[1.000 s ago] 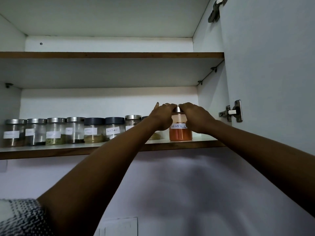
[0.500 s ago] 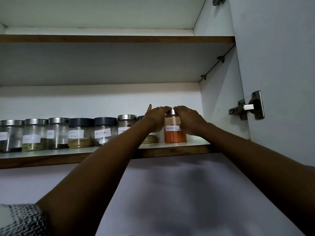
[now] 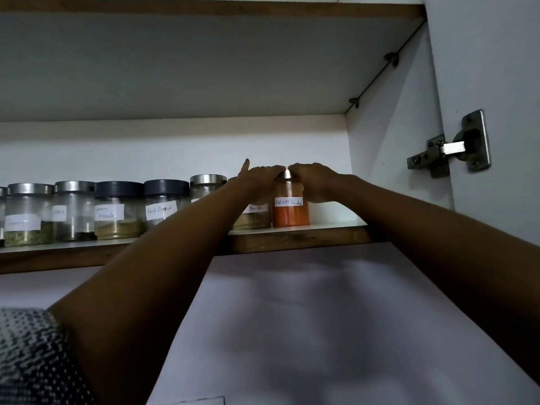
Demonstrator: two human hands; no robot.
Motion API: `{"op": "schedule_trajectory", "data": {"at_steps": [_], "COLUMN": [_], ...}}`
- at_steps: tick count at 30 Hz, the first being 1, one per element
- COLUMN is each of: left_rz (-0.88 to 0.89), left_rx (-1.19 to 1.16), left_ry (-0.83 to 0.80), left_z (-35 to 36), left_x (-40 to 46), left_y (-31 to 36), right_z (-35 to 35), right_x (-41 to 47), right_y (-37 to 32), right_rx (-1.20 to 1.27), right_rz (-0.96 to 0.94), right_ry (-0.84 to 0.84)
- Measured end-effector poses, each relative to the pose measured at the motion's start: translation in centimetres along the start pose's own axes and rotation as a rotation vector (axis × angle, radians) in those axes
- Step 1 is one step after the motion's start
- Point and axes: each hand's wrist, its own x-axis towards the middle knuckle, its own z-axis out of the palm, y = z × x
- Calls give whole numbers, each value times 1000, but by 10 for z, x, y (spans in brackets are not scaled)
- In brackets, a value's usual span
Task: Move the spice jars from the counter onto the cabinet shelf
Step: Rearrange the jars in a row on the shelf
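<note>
A glass jar of orange red chilli powder (image 3: 291, 213) stands upright on the cabinet shelf (image 3: 295, 236), at the right end of a row of jars. My left hand (image 3: 258, 178) and my right hand (image 3: 314, 179) both grip it around its silver lid, one on each side. My left index finger points up. Just left of it stands a jar of tan powder (image 3: 252, 217), partly hidden by my left forearm. Further left are a black pepper jar (image 3: 165, 204), a masala jar (image 3: 118, 213) and several more labelled jars.
The open cabinet door with a metal hinge (image 3: 450, 146) stands at the right. An upper shelf (image 3: 204, 62) hangs low over the jars. A narrow strip of shelf lies between the chilli jar and the cabinet's right side wall (image 3: 391, 159).
The view has tilted up and closer to the shelf. Both hands stay on the chilli jar's lid, and the jar stands in the same place on the shelf.
</note>
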Motion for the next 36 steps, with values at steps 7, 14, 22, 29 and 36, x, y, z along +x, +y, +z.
{"op": "schedule_trajectory", "data": {"at_steps": [7, 14, 22, 29, 36], "left_rz": [-12, 25, -5, 35, 89], "left_rx": [120, 170, -7, -340, -399], "left_ry": [-69, -73, 136, 448, 567], "left_z": [7, 7, -4, -27, -54], "left_x": [2, -5, -16, -53, -105], "left_y": [-6, -4, 3, 22, 54], "right_z": [5, 13, -13, -26, -67], "right_x": [-2, 0, -27, -57, -100], "right_y": [-1, 1, -10, -24, -41], "right_rx": [62, 70, -27, -1, -39], "right_rz": [85, 77, 81, 105, 16], "right_ry": [-155, -177, 405, 512, 531]}}
